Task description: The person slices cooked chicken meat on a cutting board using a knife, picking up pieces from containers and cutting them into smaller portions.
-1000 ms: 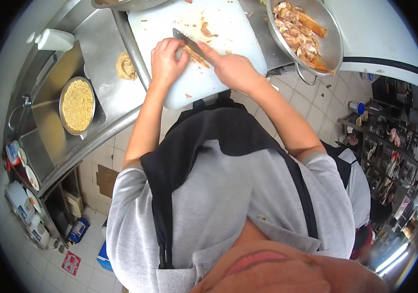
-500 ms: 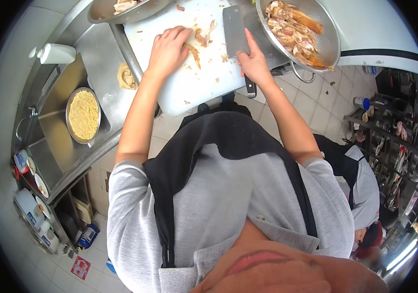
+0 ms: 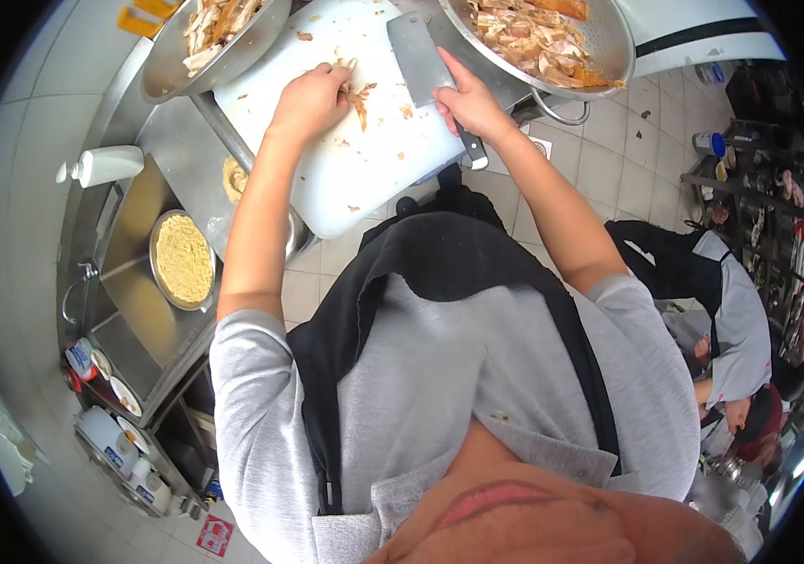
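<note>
One cutting board [image 3: 336, 179]; one colander [image 3: 613, 47] beyond its right edge, one bowl [image 3: 165, 75] at its left. The right hand [image 3: 472, 103] grips one cleaver [image 3: 421, 64] over the right edge. The left hand [image 3: 310, 101], fingers bent, hold undeterminable, meets several meat scraps [image 3: 360, 111] inside that edge.

No text, brand or number is legible. A red-and-white printed sheet [image 3: 215, 535] shows against pale tiles [image 3: 165, 538]; blue print marks white containers [image 3: 106, 438] nearby, its characters too small to read.
</note>
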Tool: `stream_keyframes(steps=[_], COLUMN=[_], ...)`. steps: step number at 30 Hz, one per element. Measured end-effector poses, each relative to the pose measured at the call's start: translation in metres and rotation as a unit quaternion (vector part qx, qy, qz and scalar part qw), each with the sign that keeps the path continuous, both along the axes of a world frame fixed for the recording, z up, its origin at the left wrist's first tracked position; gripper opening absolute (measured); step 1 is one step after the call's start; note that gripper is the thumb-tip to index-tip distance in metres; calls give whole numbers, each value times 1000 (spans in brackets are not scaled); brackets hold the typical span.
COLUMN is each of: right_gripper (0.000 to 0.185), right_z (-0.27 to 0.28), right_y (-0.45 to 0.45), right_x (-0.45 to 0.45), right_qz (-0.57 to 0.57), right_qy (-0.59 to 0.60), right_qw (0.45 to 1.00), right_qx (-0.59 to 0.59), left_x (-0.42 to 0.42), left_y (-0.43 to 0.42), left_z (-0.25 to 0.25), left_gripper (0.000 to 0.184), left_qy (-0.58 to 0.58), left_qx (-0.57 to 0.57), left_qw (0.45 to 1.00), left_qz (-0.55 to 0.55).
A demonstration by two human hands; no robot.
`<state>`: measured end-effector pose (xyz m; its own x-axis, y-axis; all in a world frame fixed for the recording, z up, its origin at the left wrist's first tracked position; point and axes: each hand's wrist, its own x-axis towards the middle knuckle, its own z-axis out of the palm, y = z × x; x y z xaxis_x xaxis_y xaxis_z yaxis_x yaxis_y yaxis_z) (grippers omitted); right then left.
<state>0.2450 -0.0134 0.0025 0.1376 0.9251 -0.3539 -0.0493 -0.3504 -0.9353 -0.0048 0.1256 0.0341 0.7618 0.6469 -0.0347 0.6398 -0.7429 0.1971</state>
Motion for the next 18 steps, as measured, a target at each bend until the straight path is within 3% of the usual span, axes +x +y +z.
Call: stream_keyframes(steps=[5, 8, 10, 11, 13, 14, 15, 18], right_gripper=[82, 82, 82, 82, 82, 81, 81, 80], right_z=[0, -3, -5, -4, -1, -1, 0, -2], right_y=[-2, -2, -1, 0, 0, -1, -1, -2], right_x=[0, 0, 1, 1, 0, 0, 0, 1], right_qz=[3, 5, 4, -1, 14, 18, 12, 14], right_qy=[-4, -2, -5, -3, -7, -8, -8, 15], right_qw=[1000, 1000, 1000, 1000, 1000, 1000, 1000, 1000], right_qx=[5, 12, 4, 6, -15, -10, -5, 3], left_x=[-6, -17, -24, -28, -31, -29, -27, -3], left_y=[-3, -3, 2, 9, 17, 21, 24, 41], left_z=[-3, 1, 8, 4, 2, 7, 12, 39], left_gripper=[30, 25, 18, 18, 13, 17, 17, 22], left_qy=[16, -34, -115, -113, -274, -324, -322, -462], left_qx=[-36, -80, -267, -265, -405, -441, -439, -533], left_qw=[998, 992, 940, 941, 856, 821, 824, 689], left_qz=[48, 96, 180, 176, 170, 164, 158, 165])
